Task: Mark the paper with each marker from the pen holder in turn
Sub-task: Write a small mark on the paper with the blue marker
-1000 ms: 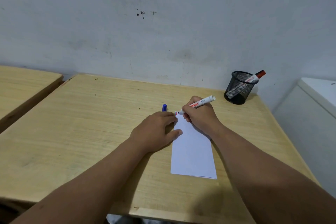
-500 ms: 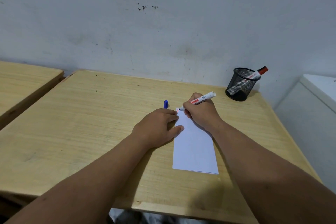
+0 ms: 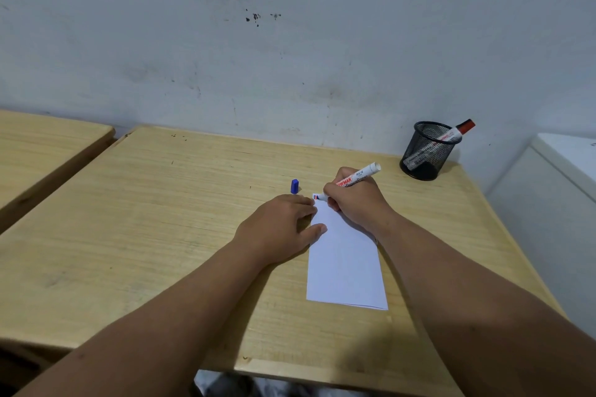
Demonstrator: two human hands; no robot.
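Observation:
A white folded paper (image 3: 346, 267) lies on the wooden desk (image 3: 161, 219). My right hand (image 3: 354, 200) grips a white uncapped marker (image 3: 361, 177), its tip touching the paper's far left corner, where small red and blue marks show. My left hand (image 3: 279, 224) rests flat on the desk with fingers on the paper's left edge, pinning it. A blue marker cap (image 3: 294, 186) stands just beyond my left fingers. A black mesh pen holder (image 3: 425, 151) at the desk's far right holds a red-capped marker (image 3: 456, 132).
A second wooden desk (image 3: 42, 145) stands to the left with a gap between. A white cabinet (image 3: 554, 203) sits beside the desk's right edge. A grey wall runs behind the desk.
The camera view shifted slightly. Both hands stay in place, with the marker tip kept at the paper's far left corner.

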